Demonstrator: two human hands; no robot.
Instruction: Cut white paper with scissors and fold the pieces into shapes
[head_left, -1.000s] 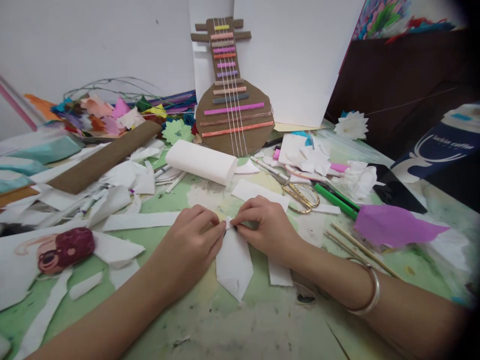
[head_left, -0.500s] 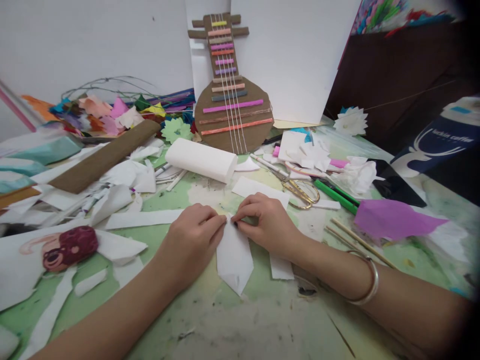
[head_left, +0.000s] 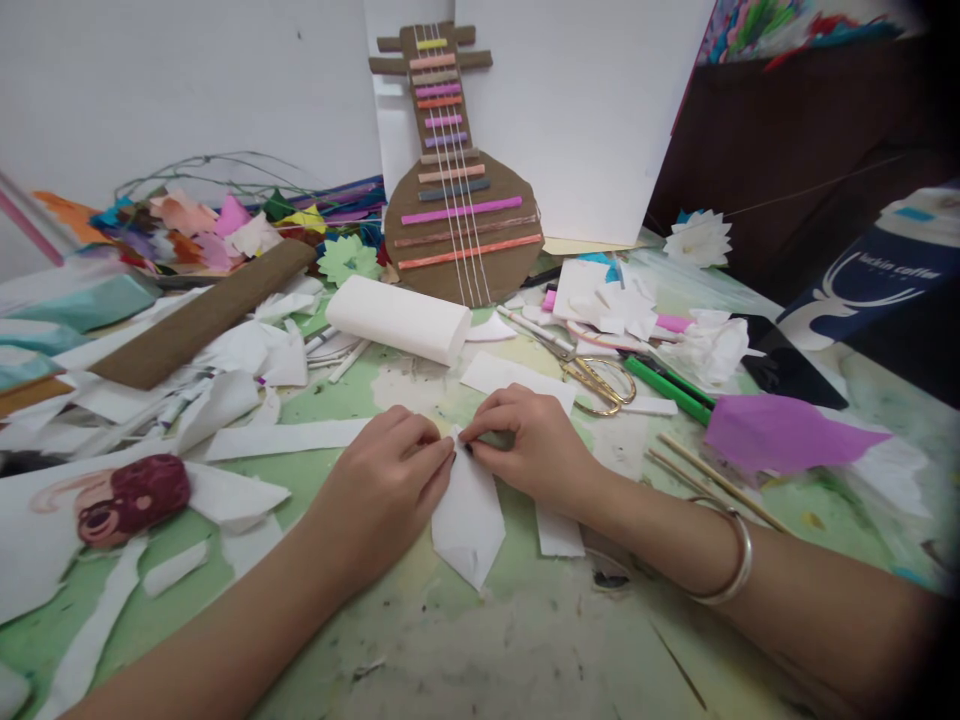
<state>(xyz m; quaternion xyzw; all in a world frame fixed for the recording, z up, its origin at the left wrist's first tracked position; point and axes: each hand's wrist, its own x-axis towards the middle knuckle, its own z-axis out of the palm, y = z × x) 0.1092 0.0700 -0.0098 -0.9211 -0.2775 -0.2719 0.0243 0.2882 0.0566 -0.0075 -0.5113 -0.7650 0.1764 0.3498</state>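
Observation:
A white paper strip [head_left: 470, 525] with a pointed near end lies on the green table between my hands. My left hand [head_left: 394, 490] pinches its narrow far tip from the left, fingers pressed together. From the right, my right hand [head_left: 529, 445] grips the same tip between thumb and fingertips, with a silver bangle [head_left: 739, 560] on that wrist. The two sets of fingertips almost meet. Another white paper strip [head_left: 560, 533] sticks out from beneath the right hand and wrist. A flat roll of white paper [head_left: 399, 318] rests just beyond the hands.
Gold-handled scissors [head_left: 600, 385], a green cutter [head_left: 667, 388] and thin wooden sticks [head_left: 720, 485] lie at the right. White paper scraps [head_left: 247, 350] and a brown strip [head_left: 206, 312] crowd the left. A brown paper lute [head_left: 465, 230] leans at the back; a dark blue cup [head_left: 862, 270] is far right.
The whole view has shifted very slightly. Both hands keep their pinch on the paper's tip, with the left fingertips moved only a little.

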